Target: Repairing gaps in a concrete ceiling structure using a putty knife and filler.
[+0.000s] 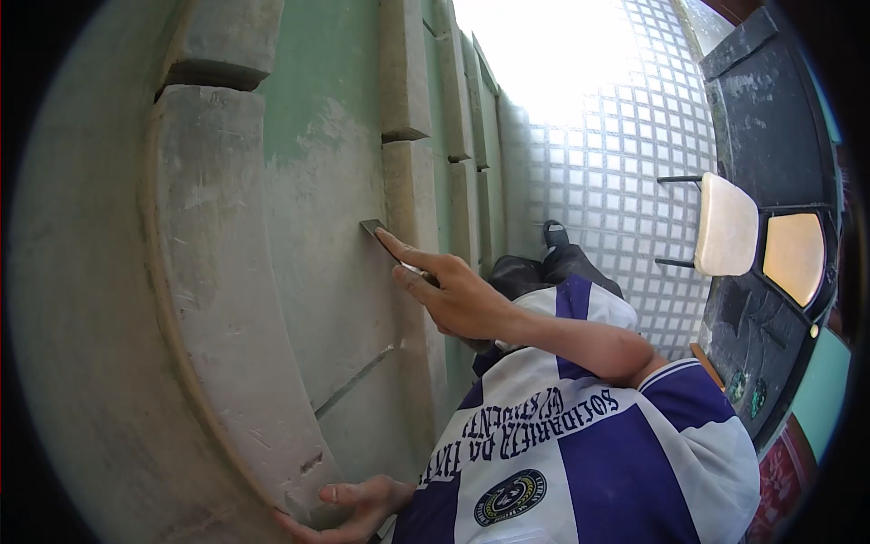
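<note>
My right hand (462,297) grips a putty knife (395,248), index finger stretched along it. Its dark blade meets the grey-smeared, green-painted wall panel (317,218), between two raised bands. Lower down at the left, my left hand (358,508) is open, thumb and fingers apart. Those fingers lie by the lower end of the wide pale raised band (213,236), and whether they press on it I cannot tell. A narrower raised band (410,195) runs just beyond the knife.
Further raised bands (458,91) line the wall. A tiled floor (607,181) with pale squares lies to the right, glaring white at the top. Beyond it are a cream-seated chair (729,225) and a dark surface (770,127). My shod foot (555,235) rests on the floor.
</note>
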Action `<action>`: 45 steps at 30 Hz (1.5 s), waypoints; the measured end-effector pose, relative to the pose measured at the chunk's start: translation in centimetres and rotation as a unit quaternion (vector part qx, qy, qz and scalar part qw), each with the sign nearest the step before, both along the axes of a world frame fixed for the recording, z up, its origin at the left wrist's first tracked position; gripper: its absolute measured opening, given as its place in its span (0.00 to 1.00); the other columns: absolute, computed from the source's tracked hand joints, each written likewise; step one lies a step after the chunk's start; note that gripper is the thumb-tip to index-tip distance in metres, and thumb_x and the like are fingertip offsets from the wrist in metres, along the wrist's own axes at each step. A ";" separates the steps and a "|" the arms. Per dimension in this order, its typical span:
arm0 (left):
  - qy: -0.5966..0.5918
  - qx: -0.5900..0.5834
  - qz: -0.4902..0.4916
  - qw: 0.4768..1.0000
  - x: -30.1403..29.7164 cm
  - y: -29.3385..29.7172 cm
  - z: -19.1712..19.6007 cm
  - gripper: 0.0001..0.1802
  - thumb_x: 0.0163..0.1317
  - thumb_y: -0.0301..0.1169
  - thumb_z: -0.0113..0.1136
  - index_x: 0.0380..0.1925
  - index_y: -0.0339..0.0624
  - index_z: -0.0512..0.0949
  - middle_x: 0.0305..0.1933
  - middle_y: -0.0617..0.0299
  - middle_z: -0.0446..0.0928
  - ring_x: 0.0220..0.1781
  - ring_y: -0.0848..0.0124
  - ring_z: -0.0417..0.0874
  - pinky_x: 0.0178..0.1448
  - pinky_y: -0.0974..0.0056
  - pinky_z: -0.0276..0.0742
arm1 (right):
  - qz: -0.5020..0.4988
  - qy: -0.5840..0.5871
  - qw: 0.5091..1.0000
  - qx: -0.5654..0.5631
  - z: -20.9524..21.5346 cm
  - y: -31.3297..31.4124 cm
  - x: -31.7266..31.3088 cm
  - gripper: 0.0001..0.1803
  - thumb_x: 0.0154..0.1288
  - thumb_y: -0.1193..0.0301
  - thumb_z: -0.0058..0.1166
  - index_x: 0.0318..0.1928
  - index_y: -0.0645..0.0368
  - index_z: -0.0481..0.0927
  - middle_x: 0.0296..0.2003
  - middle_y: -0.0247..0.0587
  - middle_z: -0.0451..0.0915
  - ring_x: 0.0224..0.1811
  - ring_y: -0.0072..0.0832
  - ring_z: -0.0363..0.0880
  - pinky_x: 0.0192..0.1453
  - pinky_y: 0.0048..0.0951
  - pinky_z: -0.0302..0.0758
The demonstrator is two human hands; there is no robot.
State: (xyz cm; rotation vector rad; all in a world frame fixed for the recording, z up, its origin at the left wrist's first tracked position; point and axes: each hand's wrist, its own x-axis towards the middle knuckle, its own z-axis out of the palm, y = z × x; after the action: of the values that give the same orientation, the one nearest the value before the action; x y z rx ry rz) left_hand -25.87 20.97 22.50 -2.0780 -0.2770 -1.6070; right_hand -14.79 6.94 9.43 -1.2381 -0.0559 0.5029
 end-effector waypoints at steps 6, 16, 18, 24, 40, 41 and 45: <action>-0.010 0.015 0.030 0.999 0.1 0.0 -0.1 0.32 0.68 0.60 0.48 0.50 0.41 0.79 0.46 0.54 0.78 0.47 0.55 0.76 0.53 0.49 0.62 | -0.022 -0.018 1.000 0.000 1.0 -0.6 0.7 0.29 0.81 0.66 0.40 0.78 0.43 0.54 0.17 0.31 0.69 0.13 0.16 0.63 0.22 0.25 0.72; -0.004 -0.031 0.023 0.999 -0.6 0.1 -0.5 0.31 0.68 0.58 0.49 0.50 0.41 0.80 0.47 0.54 0.80 0.49 0.54 0.78 0.56 0.49 0.65 | -0.057 -0.194 0.979 -0.029 4.2 -0.3 3.0 0.28 0.77 0.72 0.44 0.74 0.56 0.61 0.18 0.48 0.73 0.17 0.31 0.69 0.29 0.40 0.70; 0.018 0.009 0.014 1.000 -0.6 0.5 0.1 0.33 0.66 0.60 0.50 0.51 0.40 0.79 0.47 0.53 0.81 0.48 0.54 0.78 0.55 0.50 0.65 | -0.150 -0.267 0.952 0.014 2.8 1.9 2.6 0.28 0.76 0.73 0.46 0.74 0.56 0.62 0.23 0.53 0.77 0.18 0.37 0.74 0.31 0.42 0.73; 0.042 0.079 0.017 0.996 -1.3 1.3 0.7 0.34 0.65 0.59 0.51 0.51 0.38 0.79 0.46 0.52 0.80 0.46 0.53 0.78 0.53 0.50 0.66 | -0.172 -0.245 0.954 -0.009 4.9 1.6 5.8 0.27 0.75 0.75 0.46 0.72 0.62 0.63 0.24 0.58 0.78 0.19 0.39 0.77 0.29 0.42 0.73; 0.066 0.103 0.021 0.992 -0.5 0.6 1.1 0.35 0.69 0.60 0.46 0.52 0.37 0.78 0.45 0.51 0.79 0.46 0.55 0.79 0.51 0.50 0.69 | -0.168 -0.207 0.964 -0.009 5.5 1.3 5.4 0.24 0.76 0.73 0.43 0.69 0.65 0.67 0.19 0.61 0.75 0.16 0.42 0.75 0.28 0.41 0.74; 0.049 0.076 0.032 0.995 -0.7 0.3 0.7 0.35 0.69 0.60 0.45 0.51 0.37 0.79 0.45 0.51 0.79 0.46 0.55 0.78 0.51 0.50 0.69 | -0.166 -0.206 0.964 -0.009 5.7 1.1 5.6 0.24 0.76 0.73 0.43 0.69 0.65 0.67 0.19 0.61 0.75 0.16 0.42 0.75 0.28 0.41 0.74; 0.020 0.028 0.029 0.999 -0.4 0.2 0.1 0.37 0.69 0.62 0.44 0.51 0.37 0.79 0.44 0.52 0.79 0.46 0.55 0.78 0.51 0.50 0.68 | -0.145 -0.183 0.972 -0.033 6.2 0.3 5.9 0.24 0.77 0.73 0.43 0.71 0.63 0.66 0.17 0.52 0.70 0.15 0.32 0.68 0.25 0.37 0.69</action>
State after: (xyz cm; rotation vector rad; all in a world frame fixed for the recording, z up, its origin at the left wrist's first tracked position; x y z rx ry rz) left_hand -26.26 21.18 22.62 -2.0387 -0.2729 -1.5216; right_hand -8.86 7.21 15.63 -1.3648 -0.1698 0.0190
